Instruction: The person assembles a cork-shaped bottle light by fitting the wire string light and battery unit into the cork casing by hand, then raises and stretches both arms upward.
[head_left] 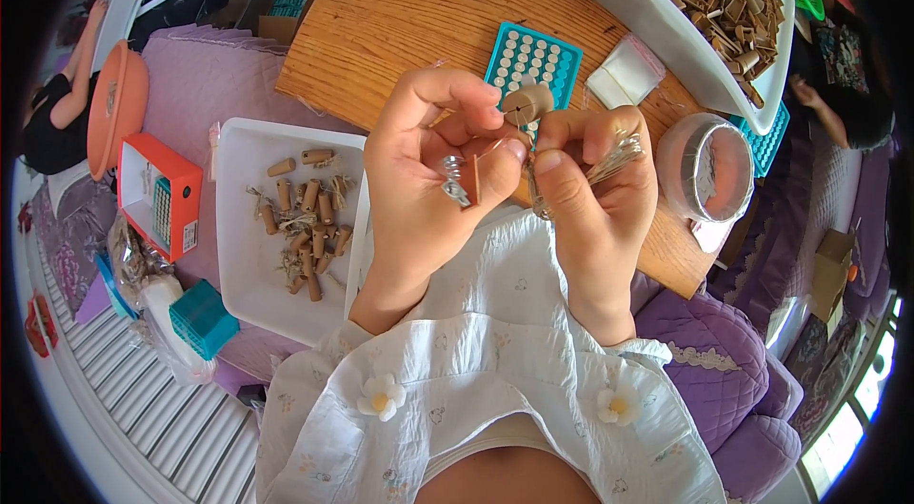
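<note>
Above the table's near edge, my two hands come together around a small brown cylinder (526, 104) with a thin dark wire at its end. My left hand (424, 147) is closed, its thumb and fingers pinching the thin wire beneath the cylinder. A coiled metal piece (454, 180) and a narrow copper-coloured strip (477, 180) show against its palm. My right hand (600, 204) is closed on a bundle of thin looped wires (617, 159), which sticks out between its fingers. Its index finger lies against the cylinder, and I cannot tell whether it grips it.
A teal tray (574, 61) with rows of pale discs lies on the wooden table (400, 28). Left is a white bin (248, 285) of corded brown cylinders. Far right stand a white tub (657, 23) of brown pieces and a clear round container (681, 161). Other people sit nearby.
</note>
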{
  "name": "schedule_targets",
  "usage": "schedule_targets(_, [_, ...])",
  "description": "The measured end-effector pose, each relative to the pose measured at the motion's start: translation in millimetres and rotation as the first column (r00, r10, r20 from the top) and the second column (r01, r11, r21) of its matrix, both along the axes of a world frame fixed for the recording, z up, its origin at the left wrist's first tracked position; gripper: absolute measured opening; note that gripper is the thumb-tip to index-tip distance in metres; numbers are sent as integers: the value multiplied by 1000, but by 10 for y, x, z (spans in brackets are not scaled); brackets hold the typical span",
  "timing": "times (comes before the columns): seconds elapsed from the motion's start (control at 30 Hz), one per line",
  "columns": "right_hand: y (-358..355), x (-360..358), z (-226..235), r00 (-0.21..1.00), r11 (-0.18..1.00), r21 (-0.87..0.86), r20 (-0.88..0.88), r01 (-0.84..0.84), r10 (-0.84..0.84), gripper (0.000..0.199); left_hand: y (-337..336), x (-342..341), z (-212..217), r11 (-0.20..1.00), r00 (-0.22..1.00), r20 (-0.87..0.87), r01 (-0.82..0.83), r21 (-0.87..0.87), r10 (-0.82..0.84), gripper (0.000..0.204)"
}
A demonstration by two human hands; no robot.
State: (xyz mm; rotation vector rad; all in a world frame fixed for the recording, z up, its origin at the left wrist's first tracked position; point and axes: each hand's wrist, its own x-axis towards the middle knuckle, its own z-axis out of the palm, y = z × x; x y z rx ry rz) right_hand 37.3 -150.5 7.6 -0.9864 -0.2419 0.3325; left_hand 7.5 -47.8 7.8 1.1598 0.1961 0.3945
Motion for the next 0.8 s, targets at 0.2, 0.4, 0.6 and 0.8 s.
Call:
schedule_targets(0.2, [3, 28, -75, 982, 977, 212, -189, 14, 27, 20, 19, 28, -112, 998, 999, -10, 48, 37, -48, 27])
schedule_targets(0.4, [-55, 74, -82, 949, 952, 288, -255, -108, 185, 17, 39, 28, -152, 999, 998, 50, 45, -4, -45, 25])
schedule_targets(0.6, [-60, 75, -37, 963, 974, 216, -239, -70, 122, 16, 69, 15, -84, 982, 997, -31, 71, -176, -78, 20])
schedule_targets(0.8, [-66, 67, -57, 965, 983, 177, -243, -55, 98, 16, 69, -7, -14, 981, 991, -70, 98, -170, -111, 16])
